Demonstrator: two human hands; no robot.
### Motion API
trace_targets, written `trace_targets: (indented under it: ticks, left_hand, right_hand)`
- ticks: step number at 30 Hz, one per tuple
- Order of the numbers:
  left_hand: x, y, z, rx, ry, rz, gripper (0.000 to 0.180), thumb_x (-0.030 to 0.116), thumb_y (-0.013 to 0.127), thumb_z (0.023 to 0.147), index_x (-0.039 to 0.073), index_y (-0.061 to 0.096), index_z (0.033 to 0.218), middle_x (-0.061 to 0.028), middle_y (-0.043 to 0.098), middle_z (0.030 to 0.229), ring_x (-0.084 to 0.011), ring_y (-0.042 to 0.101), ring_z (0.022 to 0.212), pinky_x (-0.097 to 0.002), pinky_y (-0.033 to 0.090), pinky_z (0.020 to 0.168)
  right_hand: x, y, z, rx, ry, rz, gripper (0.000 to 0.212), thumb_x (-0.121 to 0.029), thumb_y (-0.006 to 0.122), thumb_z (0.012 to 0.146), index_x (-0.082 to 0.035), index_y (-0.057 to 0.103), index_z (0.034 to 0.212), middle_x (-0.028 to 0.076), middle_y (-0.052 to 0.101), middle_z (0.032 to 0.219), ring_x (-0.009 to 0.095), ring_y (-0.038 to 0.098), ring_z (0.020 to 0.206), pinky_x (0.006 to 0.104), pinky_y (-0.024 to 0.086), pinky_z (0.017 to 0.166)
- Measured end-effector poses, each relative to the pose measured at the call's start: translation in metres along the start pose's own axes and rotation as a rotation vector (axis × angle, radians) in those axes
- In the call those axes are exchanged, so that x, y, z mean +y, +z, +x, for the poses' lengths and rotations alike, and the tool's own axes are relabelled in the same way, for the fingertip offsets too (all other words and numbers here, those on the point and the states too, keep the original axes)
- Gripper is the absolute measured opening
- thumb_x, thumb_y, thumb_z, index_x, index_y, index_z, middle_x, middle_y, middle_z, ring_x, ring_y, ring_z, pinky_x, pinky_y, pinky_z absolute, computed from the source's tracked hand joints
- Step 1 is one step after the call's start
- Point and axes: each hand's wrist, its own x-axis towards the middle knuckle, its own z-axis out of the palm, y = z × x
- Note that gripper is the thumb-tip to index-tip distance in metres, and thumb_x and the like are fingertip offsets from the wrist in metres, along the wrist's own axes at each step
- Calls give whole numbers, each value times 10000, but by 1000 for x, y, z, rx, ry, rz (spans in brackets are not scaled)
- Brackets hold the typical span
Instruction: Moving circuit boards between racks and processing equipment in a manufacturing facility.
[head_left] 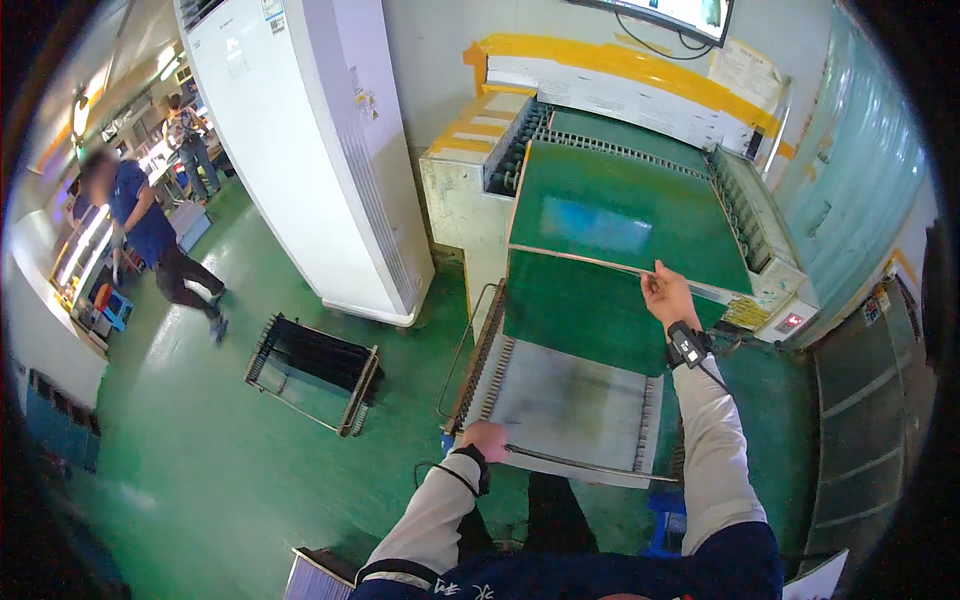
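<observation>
A large green panel point(620, 195) with a copper-coloured edge lies on the rollers of a conveyor machine in front of me, its near edge sticking out toward me. My right hand point(668, 293) is closed on that near edge, thumb and fingers pinching it right of the middle. Below the machine stands a metal rack point(495, 375) with slotted, comb-like sides. Another dark green panel point(590, 315) shows inside the rack at its far end, partly covered by the upper panel. At the rack's near left corner my left hand point(485, 440) is wrapped round the frame bar.
A second rack point(315, 365) with dark panels stands on the green floor at left. The tall white cabinet unit point(300, 150) is beside the machine point(465, 150). A person point(145, 220) walks at far left; another person point(185, 140) stands behind. Metal panels point(865, 420) lean at right.
</observation>
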Motion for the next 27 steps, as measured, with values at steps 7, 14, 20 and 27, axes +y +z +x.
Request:
trace_targets:
  ticks: [7,14,20,27]
  left_hand:
    - [-7,7,-3,39,43,-12,269,305,595,554,66,647,664,-154,604,644,-360,596,621,-469,470,554]
    - [-2,0,0,-27,21,-10,262,302,593,554,61,635,648,-152,597,637,-355,595,625,-465,469,556]
    - [-1,1,0,28,27,-8,261,316,604,558,68,628,638,-149,600,642,-355,596,633,-463,468,566]
    - [0,-2,2,-51,22,-5,276,335,616,581,78,632,680,-143,613,675,-342,608,676,-456,470,595]
  right_hand:
    - [1,12,23,95,-17,47,162,-120,630,831,-38,490,824,71,518,769,196,537,744,285,524,708]
    - [-9,-1,52,53,-50,12,165,-120,627,832,-47,479,828,61,514,778,195,547,747,278,532,660]
    - [-7,-1,61,60,-98,-25,162,-122,626,824,-50,481,836,53,510,781,197,553,770,292,535,675]
    - [-13,-3,62,45,-71,-27,151,-114,623,813,-55,484,827,57,516,763,216,568,772,332,530,715]
